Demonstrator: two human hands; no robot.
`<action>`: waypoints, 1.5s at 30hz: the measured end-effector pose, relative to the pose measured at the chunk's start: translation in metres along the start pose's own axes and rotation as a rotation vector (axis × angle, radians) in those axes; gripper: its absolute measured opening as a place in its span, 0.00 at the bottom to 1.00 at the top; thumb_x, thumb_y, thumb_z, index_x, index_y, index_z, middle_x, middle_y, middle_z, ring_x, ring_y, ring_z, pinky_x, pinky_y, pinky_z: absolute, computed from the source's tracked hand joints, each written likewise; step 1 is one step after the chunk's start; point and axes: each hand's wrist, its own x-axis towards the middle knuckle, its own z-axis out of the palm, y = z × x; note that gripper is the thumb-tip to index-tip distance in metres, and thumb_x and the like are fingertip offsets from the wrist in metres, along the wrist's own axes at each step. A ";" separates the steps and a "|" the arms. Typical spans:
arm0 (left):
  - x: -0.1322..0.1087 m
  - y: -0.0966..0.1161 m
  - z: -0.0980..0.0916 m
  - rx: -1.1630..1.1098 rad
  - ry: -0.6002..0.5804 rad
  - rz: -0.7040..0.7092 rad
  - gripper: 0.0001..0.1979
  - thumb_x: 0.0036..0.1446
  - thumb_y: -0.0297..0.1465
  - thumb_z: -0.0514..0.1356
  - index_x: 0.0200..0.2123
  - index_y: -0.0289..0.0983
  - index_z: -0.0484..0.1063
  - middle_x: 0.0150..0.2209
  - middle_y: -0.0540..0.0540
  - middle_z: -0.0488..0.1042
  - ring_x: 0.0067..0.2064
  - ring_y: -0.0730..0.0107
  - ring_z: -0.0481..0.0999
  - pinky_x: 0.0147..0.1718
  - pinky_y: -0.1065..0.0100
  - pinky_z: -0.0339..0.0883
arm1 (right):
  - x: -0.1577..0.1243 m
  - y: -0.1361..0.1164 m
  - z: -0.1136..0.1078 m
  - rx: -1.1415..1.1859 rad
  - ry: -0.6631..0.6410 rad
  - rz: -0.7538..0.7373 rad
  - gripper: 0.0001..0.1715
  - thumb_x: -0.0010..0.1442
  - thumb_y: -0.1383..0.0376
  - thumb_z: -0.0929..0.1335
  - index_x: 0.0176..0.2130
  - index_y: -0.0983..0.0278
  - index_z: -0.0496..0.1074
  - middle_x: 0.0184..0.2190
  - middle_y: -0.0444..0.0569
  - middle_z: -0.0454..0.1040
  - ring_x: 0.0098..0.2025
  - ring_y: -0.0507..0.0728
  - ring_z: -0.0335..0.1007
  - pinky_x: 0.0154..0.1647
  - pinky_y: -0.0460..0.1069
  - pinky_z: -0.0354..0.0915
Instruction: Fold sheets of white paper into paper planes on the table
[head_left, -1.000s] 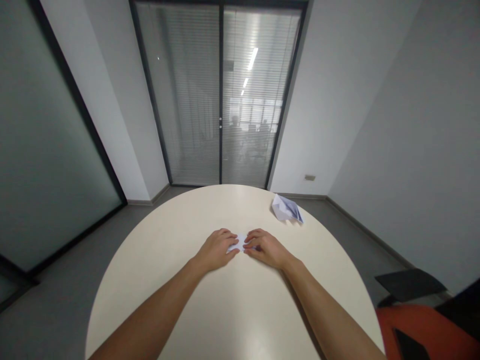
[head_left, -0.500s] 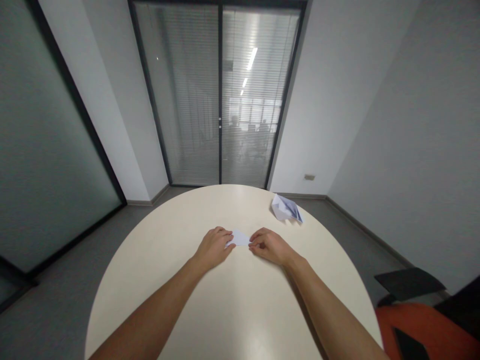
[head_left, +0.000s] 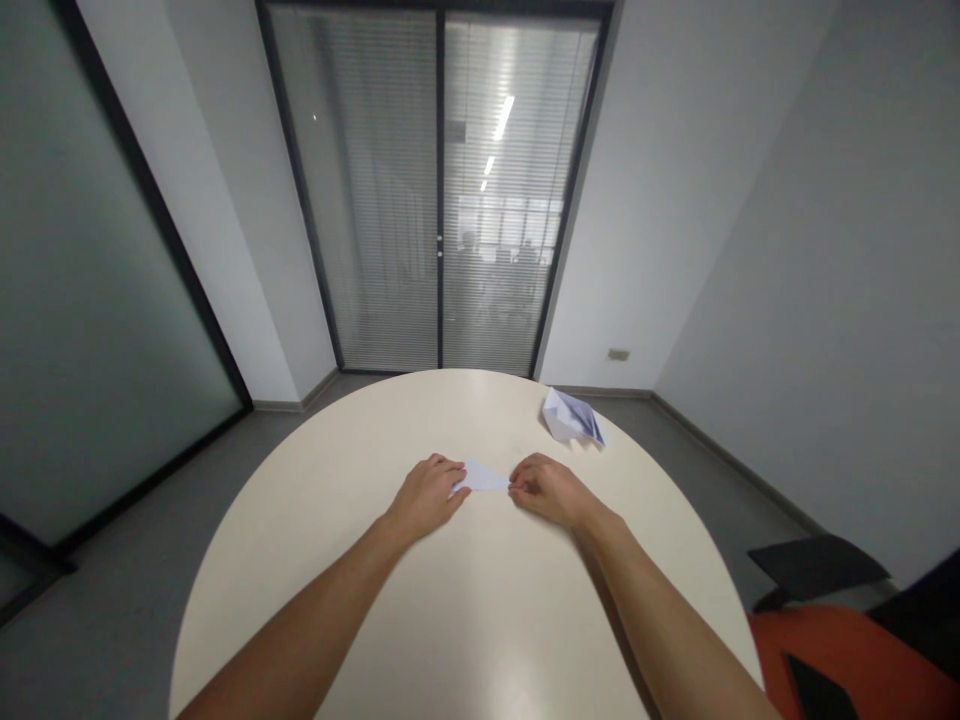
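Note:
A small piece of white folded paper (head_left: pixel 481 477) lies on the table between my hands, narrowing to a point on its right side. My left hand (head_left: pixel 429 497) holds its left end, fingers over the top and thumb along the near edge. At the pointed right end, my right hand (head_left: pixel 551 490) pinches the tip between thumb and fingers. The paper's left end is hidden under my left fingers.
The round cream table (head_left: pixel 360 620) spans the lower view. Beyond my right hand, near the far right rim, rests a larger folded white paper piece (head_left: pixel 571 418). An orange and black chair (head_left: pixel 847 650) stands at the right. Glass doors with blinds (head_left: pixel 495 300) are behind the table.
My right hand has moved slightly to the right, and more of the paper's pointed end now shows. My left hand stays in place.

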 end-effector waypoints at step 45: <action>0.005 0.017 -0.004 -0.387 0.151 -0.335 0.18 0.63 0.33 0.56 0.57 0.44 0.68 0.38 0.51 0.82 0.38 0.68 0.80 0.37 0.69 0.69 | 0.009 -0.020 0.009 0.105 0.325 -0.038 0.11 0.69 0.58 0.64 0.44 0.60 0.73 0.39 0.50 0.78 0.41 0.57 0.75 0.44 0.51 0.69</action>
